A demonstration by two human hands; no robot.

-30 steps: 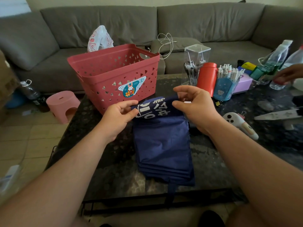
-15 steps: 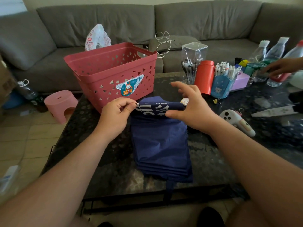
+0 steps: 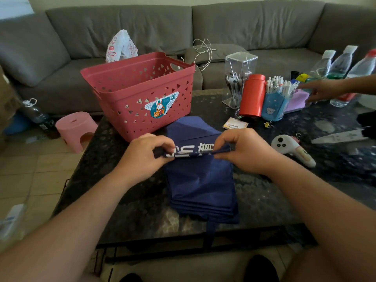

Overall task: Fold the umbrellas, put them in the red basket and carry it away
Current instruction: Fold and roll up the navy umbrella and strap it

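Observation:
A navy blue umbrella [image 3: 200, 184] with white lettering lies flattened on the dark stone table [image 3: 130, 200], its strap hanging over the near edge. My left hand [image 3: 146, 157] pinches the left end of a fold of its fabric, and my right hand [image 3: 244, 151] pinches the right end. The fold is pulled back over the middle of the umbrella. The red basket [image 3: 140, 94] stands just behind, on the table's far left corner; no umbrella shows inside it.
Right of the umbrella lie a white controller [image 3: 291, 149], a red canister [image 3: 252, 95], a blue pen holder [image 3: 274, 106] and several bottles. Another person's hand [image 3: 323, 89] reaches in at far right. A pink stool [image 3: 76, 129] stands on the floor, left.
Both hands have drawn the lettered fold of fabric toward me over the umbrella, and my right hand has closed on it. The other person's hand has moved left toward the pen holder.

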